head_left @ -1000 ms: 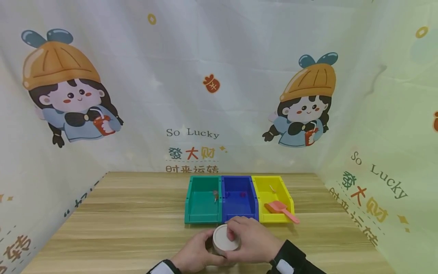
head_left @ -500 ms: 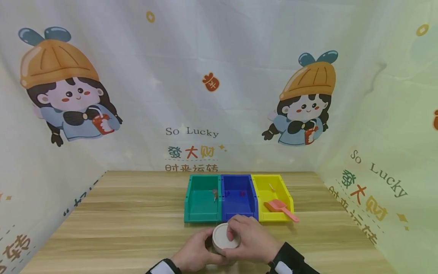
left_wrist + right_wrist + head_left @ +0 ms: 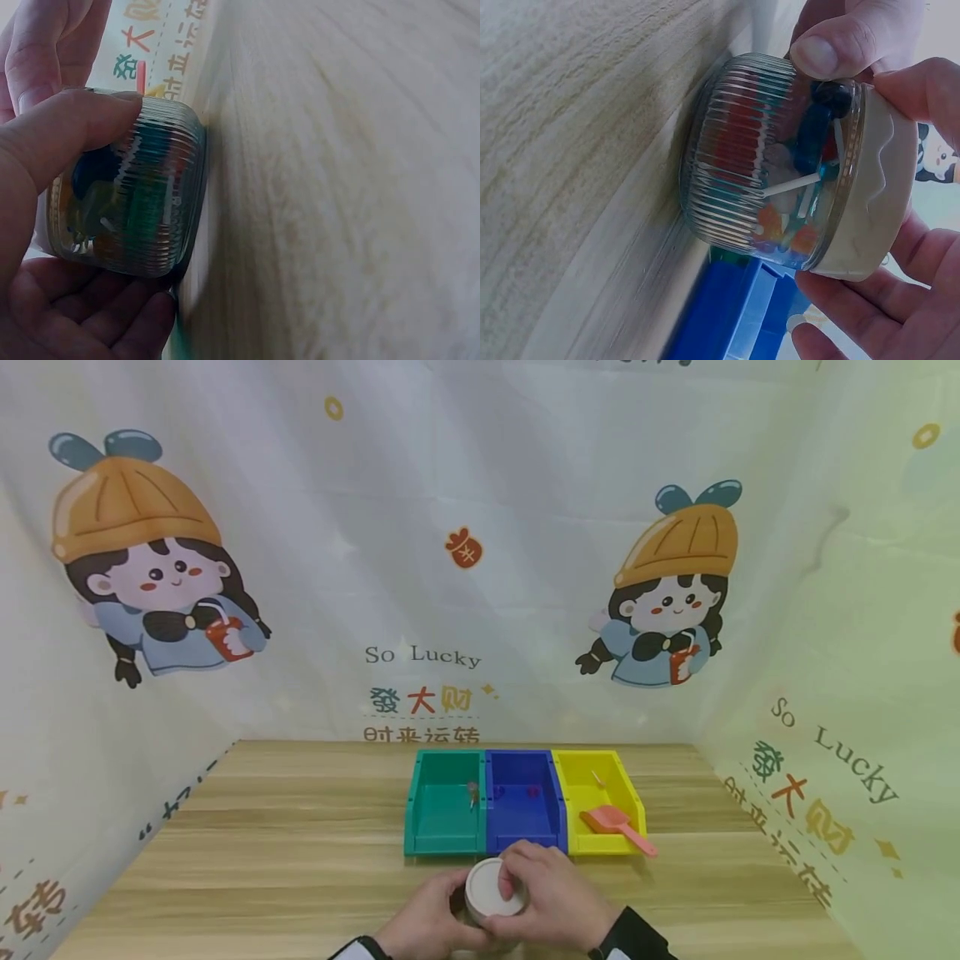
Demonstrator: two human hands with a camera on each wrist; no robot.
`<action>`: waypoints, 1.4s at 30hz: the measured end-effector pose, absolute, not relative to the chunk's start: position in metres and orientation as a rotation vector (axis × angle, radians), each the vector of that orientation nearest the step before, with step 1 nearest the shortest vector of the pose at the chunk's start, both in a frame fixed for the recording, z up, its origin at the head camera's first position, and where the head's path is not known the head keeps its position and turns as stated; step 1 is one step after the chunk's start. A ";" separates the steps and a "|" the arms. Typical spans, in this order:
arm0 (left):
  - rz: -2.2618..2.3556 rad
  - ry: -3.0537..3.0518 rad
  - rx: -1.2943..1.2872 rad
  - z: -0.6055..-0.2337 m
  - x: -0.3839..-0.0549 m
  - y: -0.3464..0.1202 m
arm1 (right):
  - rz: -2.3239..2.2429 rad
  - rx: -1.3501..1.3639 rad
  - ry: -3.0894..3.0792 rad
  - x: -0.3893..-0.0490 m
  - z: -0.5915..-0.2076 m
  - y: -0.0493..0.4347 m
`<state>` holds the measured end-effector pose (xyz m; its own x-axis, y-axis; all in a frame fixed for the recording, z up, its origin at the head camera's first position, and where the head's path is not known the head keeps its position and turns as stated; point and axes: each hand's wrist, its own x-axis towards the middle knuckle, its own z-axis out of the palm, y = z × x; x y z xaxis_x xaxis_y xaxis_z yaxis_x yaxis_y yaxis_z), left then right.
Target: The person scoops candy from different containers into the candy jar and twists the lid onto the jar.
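Observation:
A ribbed clear jar (image 3: 739, 150) stands on the table, filled with small colourful pieces and a few white sticks. Its cream lid (image 3: 487, 891) has a wavy edge and sits on the mouth. My left hand (image 3: 429, 917) grips the jar's body, thumb across the ribbed side in the left wrist view and fingers round the opposite side. From the right, my right hand (image 3: 561, 897) holds the lid, thumb and fingers spread about its rim. In the head view the hands hide most of the jar's glass.
Behind the hands stand three joined bins: green (image 3: 446, 843), blue (image 3: 525, 839) and yellow (image 3: 585, 843). Small items lie in them. A pink toy shovel (image 3: 611, 818) lies in the yellow bin, its handle over the front edge. Printed cloth (image 3: 420, 568) encloses the wooden table (image 3: 285, 827).
The head view has tilted slightly, so everything appears a little lower. Both hands keep their hold on the jar and lid.

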<state>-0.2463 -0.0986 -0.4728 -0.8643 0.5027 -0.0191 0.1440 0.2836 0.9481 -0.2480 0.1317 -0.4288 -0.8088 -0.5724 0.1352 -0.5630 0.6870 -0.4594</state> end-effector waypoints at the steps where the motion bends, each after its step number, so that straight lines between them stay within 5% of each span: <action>1: 1.611 2.236 0.587 -0.473 -0.246 -0.099 | -0.772 -0.959 2.866 -0.247 -0.429 0.131; 42: 1.563 2.270 0.551 -0.471 -0.248 -0.102 | -0.745 -0.986 2.891 -0.248 -0.430 0.128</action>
